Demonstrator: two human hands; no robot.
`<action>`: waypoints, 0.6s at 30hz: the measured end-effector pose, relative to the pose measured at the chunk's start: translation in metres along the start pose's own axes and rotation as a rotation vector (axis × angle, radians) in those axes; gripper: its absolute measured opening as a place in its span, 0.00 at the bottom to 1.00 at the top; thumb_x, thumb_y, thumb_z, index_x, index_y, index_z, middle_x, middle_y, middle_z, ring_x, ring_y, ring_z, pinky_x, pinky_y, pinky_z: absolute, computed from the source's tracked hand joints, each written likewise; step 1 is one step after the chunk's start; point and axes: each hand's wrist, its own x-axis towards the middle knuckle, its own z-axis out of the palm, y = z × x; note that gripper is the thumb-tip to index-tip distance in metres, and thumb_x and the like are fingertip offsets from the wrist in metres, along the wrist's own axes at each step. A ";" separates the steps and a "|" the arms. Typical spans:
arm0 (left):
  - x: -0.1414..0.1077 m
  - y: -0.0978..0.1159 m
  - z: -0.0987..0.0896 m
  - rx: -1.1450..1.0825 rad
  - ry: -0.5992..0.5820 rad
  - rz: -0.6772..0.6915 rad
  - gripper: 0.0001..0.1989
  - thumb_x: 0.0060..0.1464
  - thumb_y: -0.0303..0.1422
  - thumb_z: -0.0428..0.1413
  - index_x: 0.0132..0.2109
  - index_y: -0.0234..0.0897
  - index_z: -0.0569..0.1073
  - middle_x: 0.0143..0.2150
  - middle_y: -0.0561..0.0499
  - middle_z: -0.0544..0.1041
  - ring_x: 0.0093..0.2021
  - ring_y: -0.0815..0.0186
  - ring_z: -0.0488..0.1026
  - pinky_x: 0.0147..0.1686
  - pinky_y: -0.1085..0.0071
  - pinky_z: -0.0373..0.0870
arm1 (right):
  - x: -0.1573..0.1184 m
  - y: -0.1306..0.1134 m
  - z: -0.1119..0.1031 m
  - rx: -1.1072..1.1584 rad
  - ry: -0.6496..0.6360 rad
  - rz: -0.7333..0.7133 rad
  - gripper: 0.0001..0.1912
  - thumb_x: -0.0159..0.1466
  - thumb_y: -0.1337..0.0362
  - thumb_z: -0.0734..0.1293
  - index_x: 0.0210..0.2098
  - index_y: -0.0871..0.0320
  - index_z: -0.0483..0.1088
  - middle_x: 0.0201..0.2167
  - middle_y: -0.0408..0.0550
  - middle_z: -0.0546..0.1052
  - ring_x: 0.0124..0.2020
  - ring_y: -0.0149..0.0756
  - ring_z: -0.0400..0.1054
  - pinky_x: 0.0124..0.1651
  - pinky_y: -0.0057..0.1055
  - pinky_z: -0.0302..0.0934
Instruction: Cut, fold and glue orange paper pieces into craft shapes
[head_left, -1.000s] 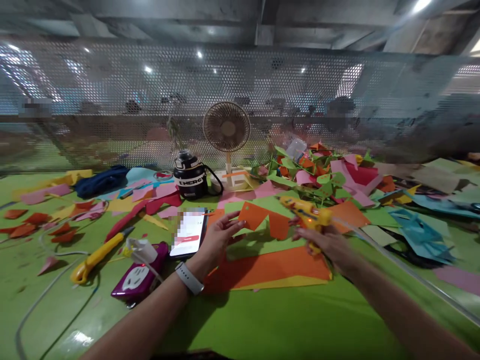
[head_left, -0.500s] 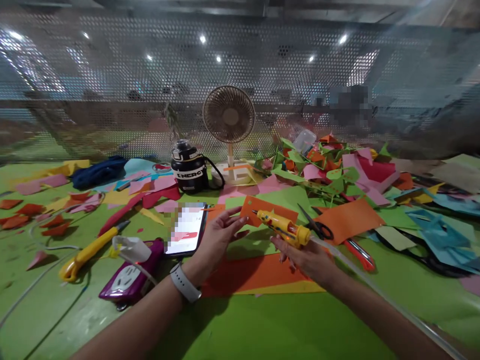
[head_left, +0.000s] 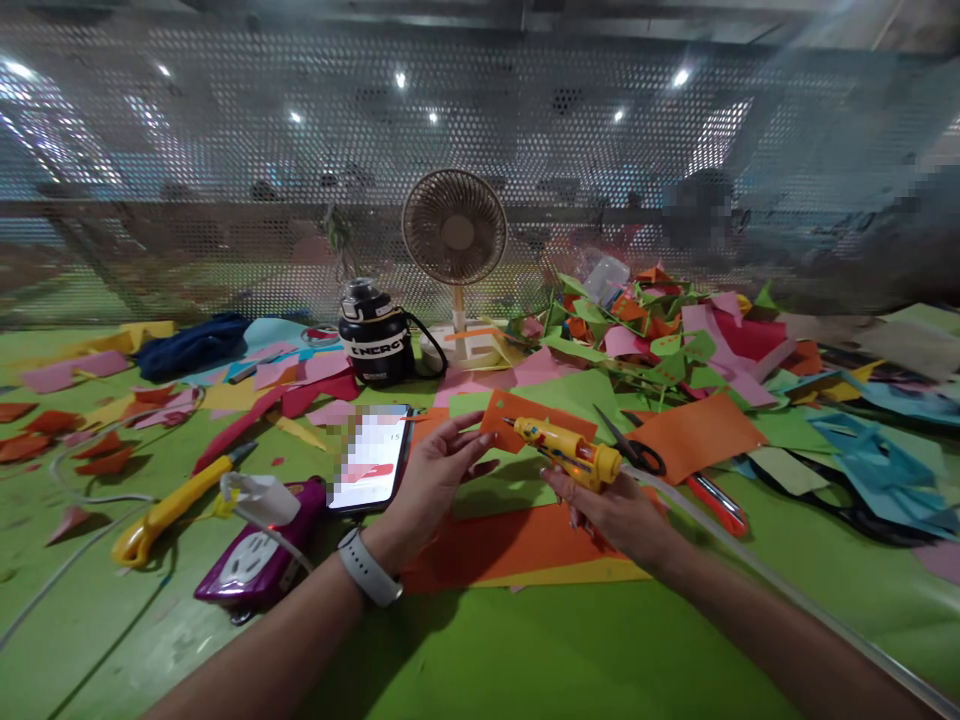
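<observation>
My right hand (head_left: pixel 611 510) is wrapped round a yellow glue gun (head_left: pixel 566 448), whose nozzle points left. A clear glue stick or tube trails from its back end. My left hand (head_left: pixel 442 465), with a white watch at the wrist, pinches the left edge of an orange paper piece (head_left: pixel 536 412) between thumb and fingers. The nozzle is over this piece, near my left fingertips; whether it touches the paper I cannot tell. Beneath the hands, a larger orange sheet (head_left: pixel 487 547) lies on a yellow one (head_left: pixel 570 574).
Left of my hands are a lit phone (head_left: pixel 369 462), a purple power strip (head_left: pixel 259 555) and a yellow-handled tool (head_left: pixel 169 512). Scissors (head_left: pixel 646 455) and a red cutter (head_left: pixel 718 503) lie right. Behind stand a black bottle (head_left: pixel 375 345), a fan (head_left: pixel 455 230) and heaped paper scraps (head_left: pixel 660 340).
The glue gun's nozzle has shifted very slightly over the orange piece. The number on the phone's screen differs. Both hands hold nearly the same place, and the camera view has moved slightly.
</observation>
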 end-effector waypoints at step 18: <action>-0.002 0.002 0.002 -0.018 -0.003 0.002 0.26 0.39 0.35 0.70 0.47 0.36 0.74 0.36 0.48 0.83 0.40 0.61 0.79 0.38 0.68 0.75 | 0.001 0.005 -0.002 0.036 -0.002 -0.044 0.14 0.54 0.53 0.71 0.33 0.58 0.72 0.19 0.41 0.69 0.15 0.26 0.59 0.16 0.25 0.58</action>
